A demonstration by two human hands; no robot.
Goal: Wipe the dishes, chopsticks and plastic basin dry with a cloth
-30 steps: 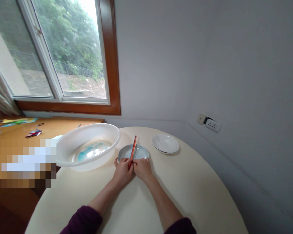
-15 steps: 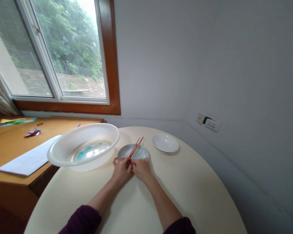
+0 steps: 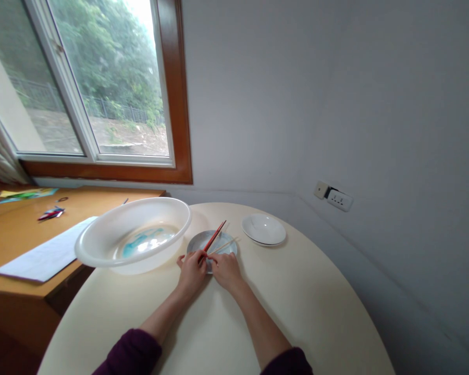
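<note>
My left hand (image 3: 192, 270) is closed round a few slim sticks that look like chopsticks (image 3: 214, 238), red and dark, slanting up and to the right. Close beside it, my right hand (image 3: 225, 269) is pinched at the near end of a pale wooden chopstick (image 3: 230, 243), which points to the right. Another pale stick shows faintly behind the red ones. Both hands are over the near edge of a grey plate (image 3: 195, 242), and the sticks cross above it. My fingers hide the sticks' lower ends.
A large translucent basin (image 3: 82, 255) stands on the round cream table (image 3: 297, 302) at the left. Stacked white dishes (image 3: 263, 229) are on the right. A wooden desk (image 3: 8, 245) with a white sheet (image 3: 50, 252) adjoins the table, below the window.
The sticks have spread apart: a pale chopstick now leans right from my right hand, while the red and dark ones lie together in my left. Both hands have hardly moved.
</note>
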